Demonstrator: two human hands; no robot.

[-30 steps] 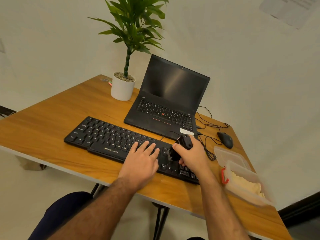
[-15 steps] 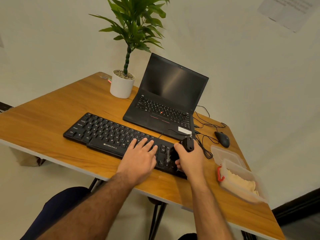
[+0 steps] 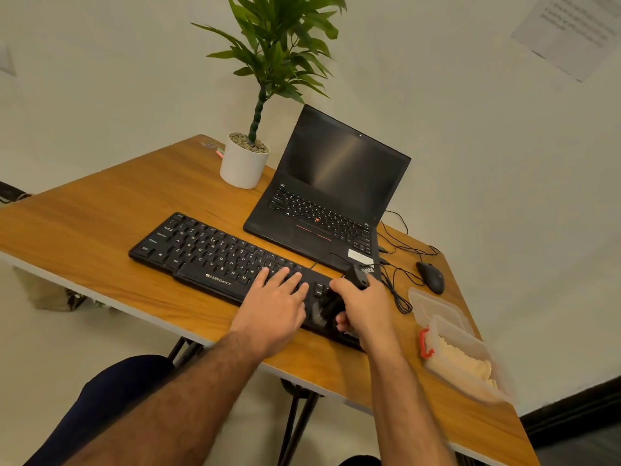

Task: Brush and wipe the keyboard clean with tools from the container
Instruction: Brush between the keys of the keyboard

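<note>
Two hands work at the near edge of the table (image 3: 84, 230), and most risks come from crowding. The black keyboard (image 3: 215, 253) lies along that edge; the left hand (image 3: 274, 302) rests flat on its keys with straight fingers, and pressing unevenly could skid it toward the drop. The container (image 3: 467, 358) sits at the right corner, where an elbow might knock it. The right hand (image 3: 364, 307) grips the dark brush (image 3: 331, 306) over the right-end keys; hard strokes could snag the cables (image 3: 398, 290) beside it
</note>
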